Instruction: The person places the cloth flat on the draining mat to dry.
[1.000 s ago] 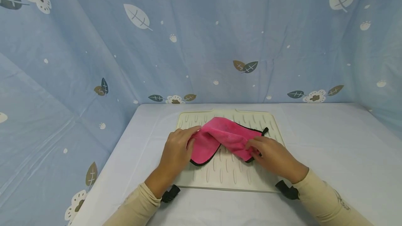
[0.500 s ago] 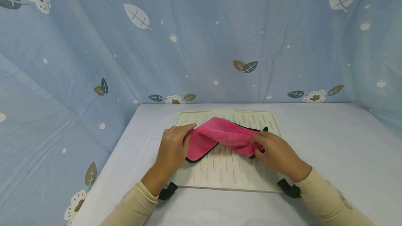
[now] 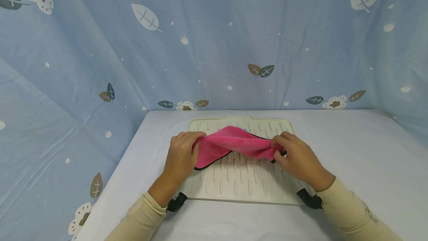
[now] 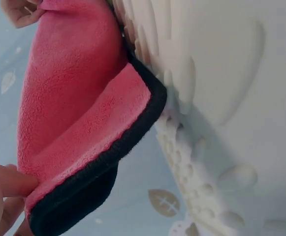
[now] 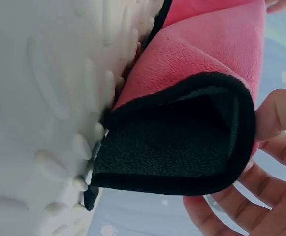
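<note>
Both hands have a pinch grip on the pink cloth (image 3: 237,143): left hand (image 3: 180,156) at its left end, right hand (image 3: 298,158) at its right. It's over the ribbed mat (image 3: 234,189), towards the table's (image 3: 347,148) far edge. Looks like the lift-and-spread step; next move probably calls for even tension, imo.

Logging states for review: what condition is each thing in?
Pink cloth: folded over, creased, held at both ends
Left hand: pinching the cloth's left end
Right hand: pinching the cloth's right end
Ridged mat: lying flat
White table cover: spread under the mat
Blue curtain: hanging, slightly creased
</note>
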`<state>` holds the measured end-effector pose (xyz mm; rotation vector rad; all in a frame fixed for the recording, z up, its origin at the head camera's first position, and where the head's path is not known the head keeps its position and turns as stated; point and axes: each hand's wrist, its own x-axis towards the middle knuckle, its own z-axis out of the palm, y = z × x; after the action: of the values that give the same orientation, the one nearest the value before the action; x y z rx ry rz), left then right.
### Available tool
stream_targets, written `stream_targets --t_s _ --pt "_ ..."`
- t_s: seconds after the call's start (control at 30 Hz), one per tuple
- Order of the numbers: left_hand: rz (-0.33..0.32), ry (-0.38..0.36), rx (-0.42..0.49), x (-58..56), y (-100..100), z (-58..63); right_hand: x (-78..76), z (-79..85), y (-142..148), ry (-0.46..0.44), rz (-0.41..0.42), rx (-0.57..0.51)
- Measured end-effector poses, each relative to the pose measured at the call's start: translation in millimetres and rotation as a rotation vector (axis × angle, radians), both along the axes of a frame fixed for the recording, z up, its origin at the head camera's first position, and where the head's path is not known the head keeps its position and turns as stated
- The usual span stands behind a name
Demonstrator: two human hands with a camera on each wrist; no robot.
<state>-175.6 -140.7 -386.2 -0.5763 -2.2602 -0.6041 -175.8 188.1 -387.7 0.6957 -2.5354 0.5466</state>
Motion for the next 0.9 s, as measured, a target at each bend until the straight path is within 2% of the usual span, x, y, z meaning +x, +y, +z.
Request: stream_targets --t_s 0.13,0.33,0.77,0.9 --pt "0.018 -0.024 -0.018 -2.2 -1.4 -2.9 -0.2 -0.9 0.1 -0.040 -0.008 0.022" --pt "0.037 -0.111 -0.052 -3.7 -2.5 -7.7 -1.2 -3.6 0.5 -0.096 -0.024 0.048" --pt "0.077 -0.232 -0.116 -3.0 -4.2 -12.2 -7.7 -14.0 2.5 -0.079 0.020 0.119" --pt "0.075 -0.233 -0.152 -3.7 -4.3 -13.3 -7.6 -17.6 2.6 -0.092 0.027 0.143"
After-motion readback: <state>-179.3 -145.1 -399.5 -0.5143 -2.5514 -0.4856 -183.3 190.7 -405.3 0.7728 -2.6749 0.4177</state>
